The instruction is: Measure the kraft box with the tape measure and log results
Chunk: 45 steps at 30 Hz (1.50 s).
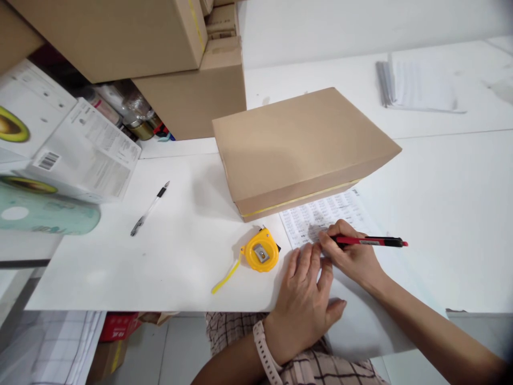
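My right hand (352,256) pinches the light, stiff red pen (371,241) near its tip; left hand (306,299) lies open, pinning the thin sheet (320,216).

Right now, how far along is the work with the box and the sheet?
The cardboard box sits closed and the tape measure lies set down beside it. In hand: the right hand writes on the printed sheet with a red pen, the left hand steadying the paper. How much remains can't be read.
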{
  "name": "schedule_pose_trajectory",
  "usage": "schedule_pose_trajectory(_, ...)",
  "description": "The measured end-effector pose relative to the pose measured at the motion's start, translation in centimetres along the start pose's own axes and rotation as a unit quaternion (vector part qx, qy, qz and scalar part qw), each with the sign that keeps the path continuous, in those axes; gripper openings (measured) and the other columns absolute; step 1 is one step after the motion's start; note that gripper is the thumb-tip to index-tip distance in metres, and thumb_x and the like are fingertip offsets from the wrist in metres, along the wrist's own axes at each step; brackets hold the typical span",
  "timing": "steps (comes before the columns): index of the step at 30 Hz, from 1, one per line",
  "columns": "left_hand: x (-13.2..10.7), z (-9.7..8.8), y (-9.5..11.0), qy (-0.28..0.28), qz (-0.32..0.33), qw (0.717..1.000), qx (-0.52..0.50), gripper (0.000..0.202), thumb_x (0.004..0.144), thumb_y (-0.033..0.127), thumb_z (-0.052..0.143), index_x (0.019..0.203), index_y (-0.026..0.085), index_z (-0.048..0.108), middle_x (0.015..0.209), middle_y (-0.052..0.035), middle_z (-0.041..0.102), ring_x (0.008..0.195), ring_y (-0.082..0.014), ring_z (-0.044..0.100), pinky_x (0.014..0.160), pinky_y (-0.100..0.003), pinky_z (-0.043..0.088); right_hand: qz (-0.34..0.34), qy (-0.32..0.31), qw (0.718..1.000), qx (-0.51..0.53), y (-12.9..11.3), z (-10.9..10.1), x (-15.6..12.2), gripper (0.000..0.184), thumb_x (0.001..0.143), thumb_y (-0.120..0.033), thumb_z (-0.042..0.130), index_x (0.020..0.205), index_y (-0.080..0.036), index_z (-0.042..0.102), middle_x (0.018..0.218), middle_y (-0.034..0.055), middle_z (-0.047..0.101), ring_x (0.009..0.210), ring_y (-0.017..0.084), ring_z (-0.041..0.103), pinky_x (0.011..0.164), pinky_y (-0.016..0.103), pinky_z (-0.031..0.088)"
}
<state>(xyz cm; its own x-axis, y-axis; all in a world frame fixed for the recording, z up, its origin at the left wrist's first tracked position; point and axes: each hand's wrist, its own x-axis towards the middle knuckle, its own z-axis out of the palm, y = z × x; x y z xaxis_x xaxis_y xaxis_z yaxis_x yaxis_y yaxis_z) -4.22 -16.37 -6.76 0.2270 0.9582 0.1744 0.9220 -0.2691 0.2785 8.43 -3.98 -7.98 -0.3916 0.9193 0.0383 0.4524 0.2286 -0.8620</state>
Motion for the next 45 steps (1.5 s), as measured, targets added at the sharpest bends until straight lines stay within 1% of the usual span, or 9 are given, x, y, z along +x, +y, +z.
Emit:
schedule_pose_trajectory(3, -0.01, 0.03, -0.02, 0.003, 0.0, 1.0, -0.001, 0.07, 0.098, 0.058, 0.045, 0.145, 0.005, 0.045, 0.153, -0.0223, 0.045, 0.148, -0.034, 0.034, 0.121, -0.047, 0.027, -0.006, -0.007, 1.0, 0.011, -0.01, 0.01, 0.0, 0.027, 0.093, -0.033, 0.061, 0.073, -0.024, 0.046, 0.061, -0.004, 0.048, 0.055, 0.012, 0.044, 0.054, 0.029, 0.038)
schedule_pose_trajectory(6, -0.03, 0.02, -0.03, 0.002, 0.001, 1.0, -0.001, 0.069, 0.099, 0.058, 0.044, 0.145, 0.005, 0.045, 0.154, -0.0223, 0.044, 0.148, -0.034, 0.034, 0.121, -0.048, 0.028, -0.012, 0.001, 1.0, 0.029, 0.0, 0.02, 0.04, 0.028, 0.093, -0.031, 0.061, 0.072, -0.024, 0.045, 0.06, -0.0045, 0.045, 0.055, 0.012, 0.042, 0.054, 0.029, 0.037)
schedule_pose_trajectory(11, -0.05, -0.08, 0.02, -0.005, 0.001, 1.0, 0.001, 0.069, 0.099, 0.058, 0.044, 0.144, 0.005, 0.045, 0.155, -0.0227, 0.043, 0.148, -0.0341, 0.033, 0.12, -0.048, 0.029, -0.01, 0.001, 1.0, 0.024, 0.13, 0.04, 0.09, 0.027, 0.093, -0.032, 0.061, 0.073, -0.024, 0.046, 0.061, -0.0047, 0.047, 0.055, 0.012, 0.043, 0.054, 0.029, 0.037)
schedule_pose_trajectory(19, -0.06, 0.04, 0.01, -0.003, 0.001, 1.0, 0.004, 0.07, 0.099, 0.058, 0.045, 0.144, 0.005, 0.045, 0.154, -0.0227, 0.044, 0.148, -0.0343, 0.033, 0.121, -0.048, 0.028, -0.018, 0.004, 0.999, 0.026, -0.06, 0.1, 0.2, 0.027, 0.093, -0.031, 0.061, 0.072, -0.023, 0.045, 0.061, -0.0043, 0.045, 0.056, 0.012, 0.042, 0.054, 0.029, 0.037)
schedule_pose_trajectory(25, -0.07, 0.05, -0.01, -0.004, 0.003, 1.0, 0.001, 0.068, 0.099, 0.057, 0.043, 0.143, 0.005, 0.046, 0.155, -0.0231, 0.042, 0.149, -0.0346, 0.031, 0.12, -0.049, 0.029, -0.007, 0.029, 0.999, 0.041, -0.53, -0.06, 0.22, 0.029, 0.092, -0.033, 0.062, 0.07, -0.023, 0.046, 0.062, -0.0034, 0.045, 0.055, 0.012, 0.041, 0.051, 0.028, 0.036)
schedule_pose_trajectory(31, -0.05, 0.1, -0.02, 0.002, 0.001, 1.0, -0.001, 0.069, 0.099, 0.058, 0.045, 0.143, 0.006, 0.046, 0.155, -0.0225, 0.043, 0.149, -0.0339, 0.031, 0.122, -0.048, 0.027, -0.013, 0.016, 0.999, 0.029, -0.65, -0.14, 0.36, 0.027, 0.09, -0.033, 0.064, 0.07, -0.023, 0.049, 0.062, -0.0027, 0.048, 0.055, 0.012, 0.044, 0.051, 0.028, 0.037)
schedule_pose_trajectory(37, -0.06, -0.01, 0.03, -0.004, 0.003, 1.0, -0.001, 0.068, 0.099, 0.058, 0.042, 0.143, 0.005, 0.046, 0.155, -0.0228, 0.042, 0.149, -0.0345, 0.031, 0.121, -0.049, 0.028, -0.007, 0.012, 0.999, 0.048, -0.54, -0.16, 0.29, 0.026, 0.09, -0.029, 0.063, 0.069, -0.023, 0.047, 0.061, -0.0038, 0.045, 0.055, 0.012, 0.041, 0.052, 0.028, 0.035)
schedule_pose_trajectory(43, -0.07, -0.06, -0.03, -0.002, 0.0, 1.0, -0.005, 0.067, 0.099, 0.057, 0.044, 0.142, 0.006, 0.047, 0.156, -0.0222, 0.042, 0.149, -0.0341, 0.032, 0.122, -0.048, 0.026, 0.001, 0.031, 0.998, 0.049, -0.7, -0.17, 0.27, 0.029, 0.09, -0.033, 0.065, 0.069, -0.023, 0.047, 0.062, -0.0036, 0.045, 0.055, 0.012, 0.04, 0.051, 0.028, 0.035)
schedule_pose_trajectory(45, -0.09, -0.07, -0.02, -0.001, 0.0, 1.0, -0.005, 0.068, 0.099, 0.057, 0.044, 0.143, 0.006, 0.047, 0.155, -0.0222, 0.042, 0.149, -0.0342, 0.031, 0.122, -0.048, 0.026, -0.002, 0.026, 0.999, 0.045, -0.67, -0.18, 0.29, 0.029, 0.09, -0.034, 0.065, 0.069, -0.023, 0.047, 0.062, -0.0034, 0.046, 0.055, 0.012, 0.041, 0.051, 0.028, 0.035)
